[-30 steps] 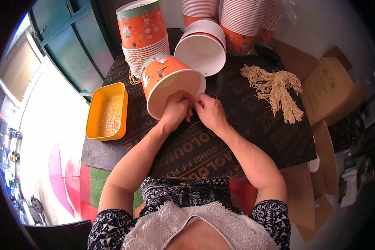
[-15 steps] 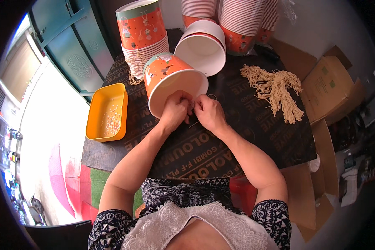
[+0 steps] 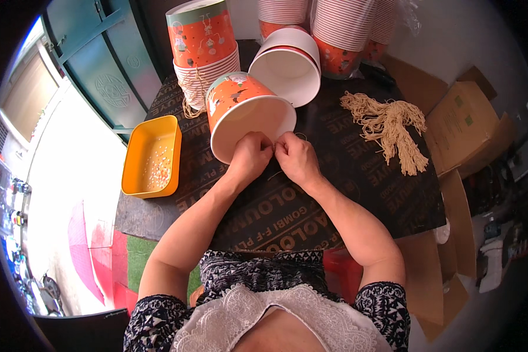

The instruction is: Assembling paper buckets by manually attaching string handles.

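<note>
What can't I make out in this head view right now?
- What the left hand and right hand pinch at the bucket rim: fingers cover it.
- Small pieces in the yellow tray: too small.
- Bucket stacks: cut by top edge.

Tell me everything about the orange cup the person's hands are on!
The orange paper bucket lies tipped on its side on the dark board, its open mouth facing the person. Outside it is orange with small pictures and a green band at the base; inside it is plain white. The left hand and right hand pinch at its lower rim, fingers close together. Behind it stands a stack of like buckets.
</note>
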The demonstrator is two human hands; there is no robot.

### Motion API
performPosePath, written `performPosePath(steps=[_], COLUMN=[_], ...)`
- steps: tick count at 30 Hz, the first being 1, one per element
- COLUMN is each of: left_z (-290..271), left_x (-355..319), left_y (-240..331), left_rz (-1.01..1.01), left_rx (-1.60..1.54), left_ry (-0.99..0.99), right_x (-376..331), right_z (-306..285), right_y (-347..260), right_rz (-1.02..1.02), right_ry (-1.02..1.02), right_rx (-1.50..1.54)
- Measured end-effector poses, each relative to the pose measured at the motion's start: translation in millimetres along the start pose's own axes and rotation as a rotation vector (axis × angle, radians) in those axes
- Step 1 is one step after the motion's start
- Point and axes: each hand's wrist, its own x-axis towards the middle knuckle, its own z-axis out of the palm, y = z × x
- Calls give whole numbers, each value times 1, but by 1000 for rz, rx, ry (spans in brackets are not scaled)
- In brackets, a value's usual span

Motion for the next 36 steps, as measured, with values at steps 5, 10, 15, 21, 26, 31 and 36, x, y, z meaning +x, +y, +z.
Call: performPosePath(steps=[5,10,15,21,26,31,36], left_z=[3,0,-1,-2,-1,-1,-1], left_x=[0,-1,-3,-1,0,1,1], left_y=[-4,-1,2,1,-3,-6,-3], left_rz=[28,5,-16,-43,-71,-95,-114], left_rx=[-16,-31,-65,-85,-129,-147,-189], left_ry=[63,29,14,13,12,-38,-23], right_x=[-1,-2,-3,-5,-6,-7,-8], right_z=[2,2,-1,-2,-4,-4,-4], right_y=[-2,-2,-2,-4,-3,-3,-3], right_rz=[-25,-44,-111,-201,-233,-266,-283], right_ry=[32,26,28,8,-9,-17,-25], right_rx=[-26,-48,-112,-162,-188,-179,-158])
